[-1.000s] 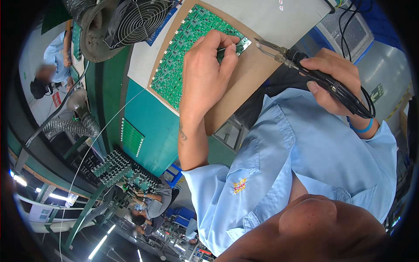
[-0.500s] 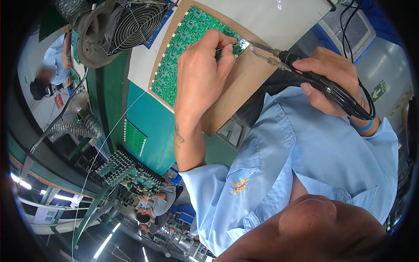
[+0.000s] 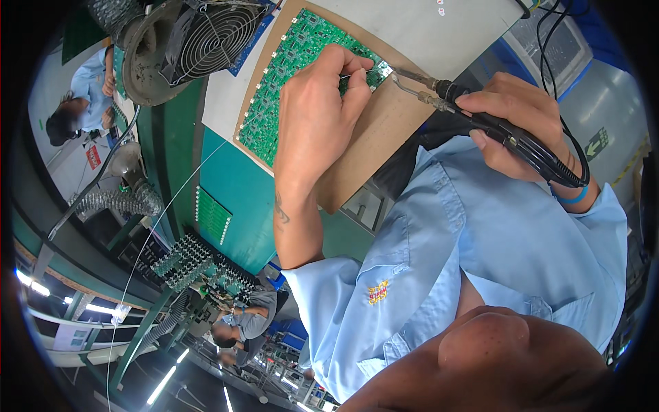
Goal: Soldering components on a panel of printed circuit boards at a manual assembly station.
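Green circuit board panel [image 3: 288, 75] is lying on a brown board [image 3: 374, 147] on our desk [image 3: 240, 192]. Our left hand [image 3: 316, 117] is pinching its fingers [image 3: 357, 86] together at the panel's corner, possibly on thin solder wire. Our right hand [image 3: 515, 123] is gripping a black soldering iron [image 3: 480, 117], fingers clamped, tip touching that corner. A fan [image 3: 213, 34] is sitting beyond.

Green circuit board [image 3: 288, 75], brown backing board [image 3: 371, 144], black soldering iron [image 3: 528, 147].
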Demonstrator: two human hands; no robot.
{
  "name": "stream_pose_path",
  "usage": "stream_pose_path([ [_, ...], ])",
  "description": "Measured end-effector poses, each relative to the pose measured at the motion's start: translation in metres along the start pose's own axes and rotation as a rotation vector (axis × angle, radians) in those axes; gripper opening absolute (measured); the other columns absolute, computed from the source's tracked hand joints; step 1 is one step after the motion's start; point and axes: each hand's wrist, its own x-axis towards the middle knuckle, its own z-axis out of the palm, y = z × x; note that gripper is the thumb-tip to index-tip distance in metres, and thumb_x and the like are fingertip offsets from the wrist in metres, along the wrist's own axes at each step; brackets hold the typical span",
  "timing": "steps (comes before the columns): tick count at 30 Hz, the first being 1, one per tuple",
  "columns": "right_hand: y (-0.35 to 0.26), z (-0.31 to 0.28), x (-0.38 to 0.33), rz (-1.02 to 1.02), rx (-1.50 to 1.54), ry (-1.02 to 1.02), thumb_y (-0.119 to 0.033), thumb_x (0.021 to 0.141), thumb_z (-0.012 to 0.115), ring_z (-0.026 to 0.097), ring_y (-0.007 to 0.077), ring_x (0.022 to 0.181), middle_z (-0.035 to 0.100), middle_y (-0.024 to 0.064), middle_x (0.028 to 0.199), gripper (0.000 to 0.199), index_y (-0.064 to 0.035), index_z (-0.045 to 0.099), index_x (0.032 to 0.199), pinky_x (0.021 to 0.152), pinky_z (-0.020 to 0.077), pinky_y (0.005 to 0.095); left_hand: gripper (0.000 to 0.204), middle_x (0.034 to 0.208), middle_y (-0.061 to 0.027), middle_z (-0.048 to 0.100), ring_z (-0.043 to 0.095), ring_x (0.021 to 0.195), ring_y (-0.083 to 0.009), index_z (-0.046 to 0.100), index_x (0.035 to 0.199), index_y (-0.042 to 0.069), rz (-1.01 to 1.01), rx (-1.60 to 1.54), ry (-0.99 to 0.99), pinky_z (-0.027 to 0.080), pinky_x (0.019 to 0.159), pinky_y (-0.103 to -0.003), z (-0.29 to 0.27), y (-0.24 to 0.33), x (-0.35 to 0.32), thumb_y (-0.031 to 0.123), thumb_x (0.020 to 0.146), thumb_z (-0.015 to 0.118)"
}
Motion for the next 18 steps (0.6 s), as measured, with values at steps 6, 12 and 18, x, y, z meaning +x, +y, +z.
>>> stream_pose_path([
  [6, -0.0006, -0.0004, 0.0019, 0.001, -0.007, -0.016, -0.003, 0.079, 0.073, 0.051, 0.0208, 0.064, 0.066, 0.0090, 0.079, 0.041, 0.0052, 0.075, 0.119, 0.060, 0.0438, 0.0309, 0.009, 0.100, -0.0079, 0.082, 0.063, 0.063, -0.0238, 0.065, 0.095, -0.002, 0.017, 0.010, 0.016, 0.053, 0.064, -0.035, 0.0012, -0.0014, -0.0003, 0.005, 0.092, 0.070],
  [12, -0.0023, -0.0014, 0.0014, 0.018, -0.011, -0.036, -0.005, 0.079, 0.072, 0.052, 0.0214, 0.065, 0.066, 0.0096, 0.080, 0.040, 0.0063, 0.074, 0.118, 0.061, 0.0444, 0.0317, 0.009, 0.091, -0.0092, 0.079, 0.063, 0.064, -0.0254, 0.069, 0.095, -0.001, 0.007, 0.033, 0.019, 0.053, 0.065, -0.037, 0.0008, 0.0010, -0.0008, 0.007, 0.092, 0.071],
  [18, -0.0024, -0.0025, 0.0020, 0.015, -0.023, -0.059, -0.006, 0.079, 0.070, 0.053, 0.0221, 0.066, 0.067, 0.0105, 0.080, 0.041, 0.0073, 0.073, 0.118, 0.063, 0.0451, 0.0323, 0.009, 0.084, -0.0109, 0.074, 0.062, 0.066, -0.0278, 0.073, 0.096, 0.001, 0.014, 0.085, 0.019, 0.052, 0.067, -0.039, 0.0031, -0.0002, -0.0001, 0.009, 0.092, 0.072],
])
